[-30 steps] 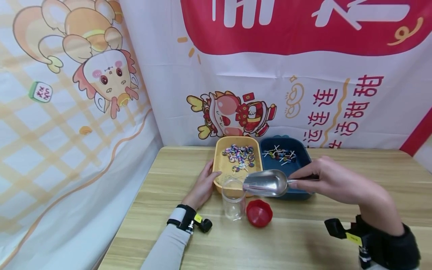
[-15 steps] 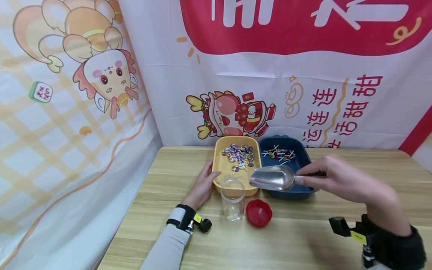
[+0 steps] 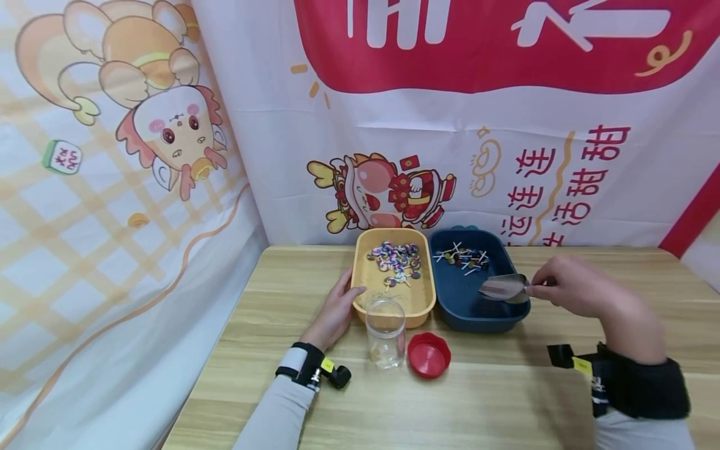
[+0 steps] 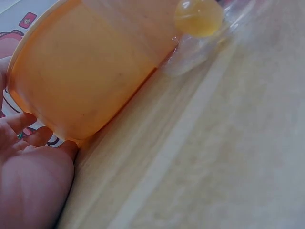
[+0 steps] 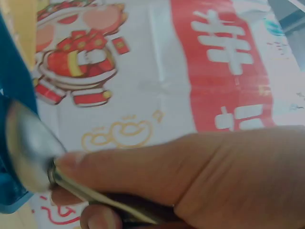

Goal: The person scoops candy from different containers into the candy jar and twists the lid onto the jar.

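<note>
My left hand (image 3: 333, 312) holds the left side of the yellow bin (image 3: 413, 319), thumb over its rim and fingers along its outer wall in the left wrist view. Several swirl-patterned lollipops (image 3: 396, 257) lie in that bin. A metal scoop (image 3: 504, 287) tilts low over the front right of the dark blue bin (image 3: 478, 322). Its handle is gripped by my right hand (image 3: 579, 290); the thumb presses near the bowl in the right wrist view. White-stick lollipops (image 3: 464, 257) lie at the blue bin's back. A clear jar (image 3: 385, 337) stands before the yellow bin, with a round yellow candy (image 4: 199, 18) low inside.
A red scalloped lid (image 3: 429, 356) lies right of the jar on the wooden table (image 3: 478, 406). Both bins stand side by side near the table's back edge. A printed cloth (image 3: 270, 137) hangs behind and at the left.
My right hand has carried the scoop rightward, away from above the jar to over the blue bin, and tilted it. The left hand keeps its hold on the yellow bin.
</note>
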Demonstrator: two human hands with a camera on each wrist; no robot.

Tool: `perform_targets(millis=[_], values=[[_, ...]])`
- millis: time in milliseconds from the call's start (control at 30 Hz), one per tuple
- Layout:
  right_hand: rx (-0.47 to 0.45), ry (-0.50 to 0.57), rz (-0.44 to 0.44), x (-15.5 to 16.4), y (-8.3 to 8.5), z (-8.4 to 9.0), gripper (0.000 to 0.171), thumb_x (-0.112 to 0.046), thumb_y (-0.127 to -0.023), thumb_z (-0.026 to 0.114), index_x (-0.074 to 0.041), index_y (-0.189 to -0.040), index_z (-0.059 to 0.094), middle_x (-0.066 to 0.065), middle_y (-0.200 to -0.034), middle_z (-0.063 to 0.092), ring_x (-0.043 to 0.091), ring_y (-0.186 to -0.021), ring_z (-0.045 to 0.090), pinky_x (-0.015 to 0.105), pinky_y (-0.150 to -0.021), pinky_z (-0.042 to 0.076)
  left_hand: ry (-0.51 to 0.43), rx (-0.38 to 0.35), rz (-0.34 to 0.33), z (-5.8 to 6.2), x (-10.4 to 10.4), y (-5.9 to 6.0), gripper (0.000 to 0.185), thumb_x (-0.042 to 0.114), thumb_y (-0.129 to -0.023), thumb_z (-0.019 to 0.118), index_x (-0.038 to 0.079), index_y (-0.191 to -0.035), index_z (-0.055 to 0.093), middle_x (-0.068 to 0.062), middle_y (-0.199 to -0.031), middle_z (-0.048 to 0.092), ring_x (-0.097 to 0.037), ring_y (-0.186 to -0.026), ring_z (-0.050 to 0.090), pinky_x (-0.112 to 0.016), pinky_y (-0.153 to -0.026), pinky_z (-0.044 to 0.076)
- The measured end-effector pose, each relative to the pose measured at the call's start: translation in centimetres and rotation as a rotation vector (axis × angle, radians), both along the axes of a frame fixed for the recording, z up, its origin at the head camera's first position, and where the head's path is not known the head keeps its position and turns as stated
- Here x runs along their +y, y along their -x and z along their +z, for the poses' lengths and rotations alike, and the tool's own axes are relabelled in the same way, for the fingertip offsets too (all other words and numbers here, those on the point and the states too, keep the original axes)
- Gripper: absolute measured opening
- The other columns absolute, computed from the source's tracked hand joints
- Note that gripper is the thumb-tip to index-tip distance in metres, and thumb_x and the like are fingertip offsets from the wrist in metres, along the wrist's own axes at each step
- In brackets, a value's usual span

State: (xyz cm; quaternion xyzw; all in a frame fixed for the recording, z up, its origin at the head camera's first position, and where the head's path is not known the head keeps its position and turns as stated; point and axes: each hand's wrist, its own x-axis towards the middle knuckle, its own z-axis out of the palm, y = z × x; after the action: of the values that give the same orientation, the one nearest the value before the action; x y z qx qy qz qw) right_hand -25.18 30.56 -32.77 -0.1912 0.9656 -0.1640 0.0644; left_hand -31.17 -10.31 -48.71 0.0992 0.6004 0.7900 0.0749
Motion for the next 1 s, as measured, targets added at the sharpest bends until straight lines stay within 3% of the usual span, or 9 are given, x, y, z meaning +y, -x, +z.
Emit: perform_targets(millis=[233,533,767,1000], values=[[-0.021,-0.055,-0.049,-0.9,1.2,-1.3,0.018,-0.012,-0.098,0.065,0.0,-0.087,0.074,0.001,-0.074,0.058,0.018,-0.067,0.049,0.03,-0.058,0.042,0.013,-0.022,0.01,0.1,-0.1,0.1,0.07,0.003,-0.103,0.048,0.009,-0.165,0.014,-0.012,-0.172,0.008,-0.027,-0.157,0.013,-0.04,-0.127,0.021],[0.012,-0.036,-0.05,-2.9,2.3,-2.6,0.021,-0.01,-0.102,0.059,0.005,-0.095,0.071,0.004,-0.076,0.059,0.018,-0.066,0.051,0.031,-0.058,0.045,0.0,-0.016,0.001,0.1,-0.1,0.1,0.07,0.002,-0.103,0.047,0.007,-0.164,0.013,-0.014,-0.172,0.007,-0.029,-0.157,0.013,-0.04,-0.126,0.021],[0.079,-0.01,-0.022,-4.2,3.5,-4.5,0.021,-0.009,-0.104,0.055,0.002,-0.091,0.068,0.003,-0.069,0.05,0.017,-0.061,0.045,0.029,-0.055,0.038,0.001,-0.011,-0.002,0.0,-0.1,-0.1,0.071,0.002,-0.103,0.047,0.007,-0.164,0.012,-0.015,-0.171,0.007,-0.03,-0.157,0.014,-0.041,-0.126,0.022],[0.062,0.003,-0.045,-5.0,4.5,-5.9,0.022,-0.009,-0.104,0.053,0.006,-0.101,0.07,0.003,-0.071,0.052,0.016,-0.061,0.046,0.03,-0.057,0.04,0.006,-0.018,-0.002,0.1,-0.1,-0.1,0.071,0.003,-0.103,0.048,0.008,-0.164,0.013,-0.014,-0.172,0.007,-0.03,-0.157,0.014,-0.041,-0.126,0.023]])
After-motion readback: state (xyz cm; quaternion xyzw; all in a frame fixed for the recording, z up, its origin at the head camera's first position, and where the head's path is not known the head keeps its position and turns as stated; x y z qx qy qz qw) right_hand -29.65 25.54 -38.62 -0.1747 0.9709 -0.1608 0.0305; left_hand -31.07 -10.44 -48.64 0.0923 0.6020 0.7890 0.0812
